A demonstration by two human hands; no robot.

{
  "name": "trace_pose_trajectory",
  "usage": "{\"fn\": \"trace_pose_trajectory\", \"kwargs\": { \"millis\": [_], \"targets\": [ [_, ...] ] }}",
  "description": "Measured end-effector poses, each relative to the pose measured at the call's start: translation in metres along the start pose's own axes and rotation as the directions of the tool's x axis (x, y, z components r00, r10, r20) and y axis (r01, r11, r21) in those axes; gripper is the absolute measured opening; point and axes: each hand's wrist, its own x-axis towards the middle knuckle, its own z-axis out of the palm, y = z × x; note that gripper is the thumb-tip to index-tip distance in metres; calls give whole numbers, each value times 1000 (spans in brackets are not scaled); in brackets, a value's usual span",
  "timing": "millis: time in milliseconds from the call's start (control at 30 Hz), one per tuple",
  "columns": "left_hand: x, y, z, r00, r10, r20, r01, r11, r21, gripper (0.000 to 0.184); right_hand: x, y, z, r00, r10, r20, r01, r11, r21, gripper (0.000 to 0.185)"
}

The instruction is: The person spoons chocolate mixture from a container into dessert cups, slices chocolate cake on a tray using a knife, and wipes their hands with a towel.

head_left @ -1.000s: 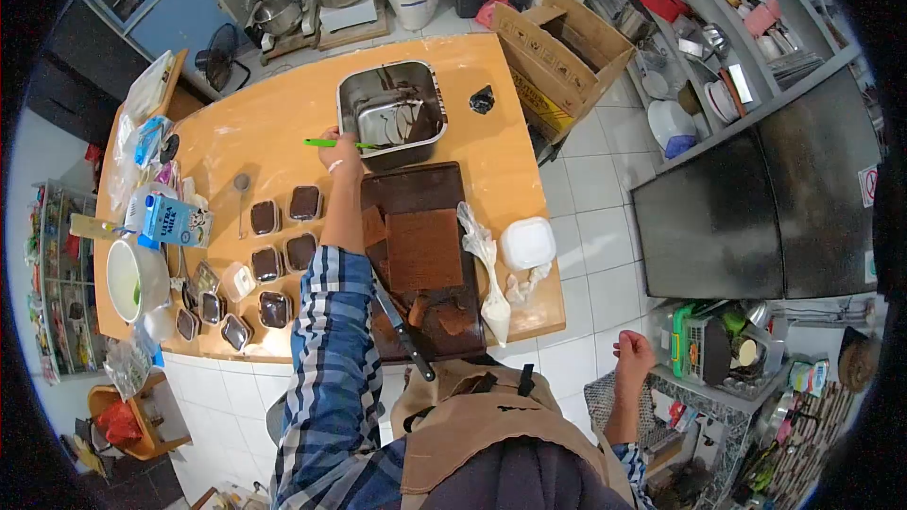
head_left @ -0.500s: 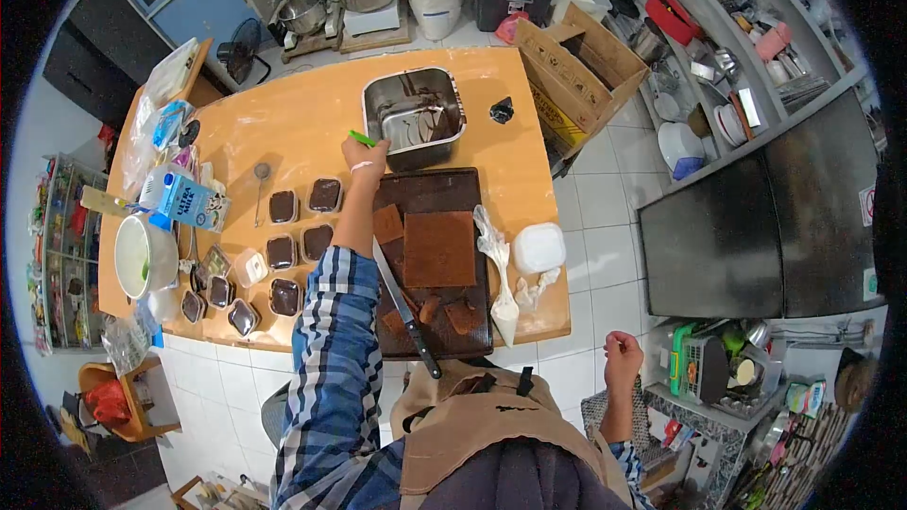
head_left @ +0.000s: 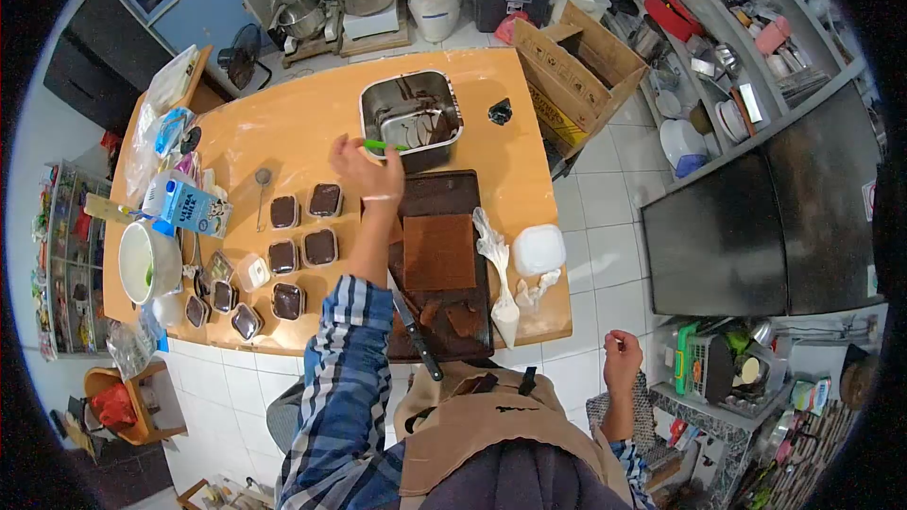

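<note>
My left hand [head_left: 367, 173] is over the near-left corner of a deep metal pan [head_left: 413, 159] smeared with chocolate. Its fingers are apart beside the green handle [head_left: 385, 145] of a utensil lying across the rim; the far end of that utensil is hard to make out. Out to the right, away from the table, my right hand [head_left: 622, 361] hangs with fingers curled and nothing visible in it. A brown cake slab [head_left: 439, 252] sits on a dark baking tray [head_left: 433, 191], with cut scraps [head_left: 460, 318] near it. A black-handled knife [head_left: 416, 338] lies across the tray's left side.
Several chocolate-topped tubs [head_left: 320, 246] stand left of the tray. Right of it lie a cream-filled piping bag [head_left: 504, 312] and a white container [head_left: 539, 250]. A milk carton [head_left: 196, 209] and white bucket [head_left: 149, 262] are at the left. A cardboard box [head_left: 572, 85] stands beyond the right edge.
My left hand has shifted slightly left and nearer, its fingers loosening from the green handle. The handle now lies more level and further right across the pan rim. My right hand stays put.
</note>
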Motion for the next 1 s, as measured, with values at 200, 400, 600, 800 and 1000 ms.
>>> {"fn": "trace_pose_trajectory", "kwargs": {
  "millis": [200,400,600,800,1000],
  "targets": [
    [-15,35,16,868,179,463,69,880,-470,51,5,-5,0,999,-35,-17,34,998,-44,14],
    [-8,48,23,769,132,626,-5,980,-201,34,5,-1,0,999,-32,-34,31,999,-36,12],
    [-3,38,42,779,219,587,-92,967,-238,10,6,-12,0,999,-34,-25,33,998,-44,12],
    [17,24,26,813,212,542,-69,960,-272,8,9,-13,0,1000,-16,-9,15,998,-69,12],
    [37,-5,7,876,31,481,140,939,-315,8,11,-12,6,999,-47,14,47,998,-42,13]
  ]
}}
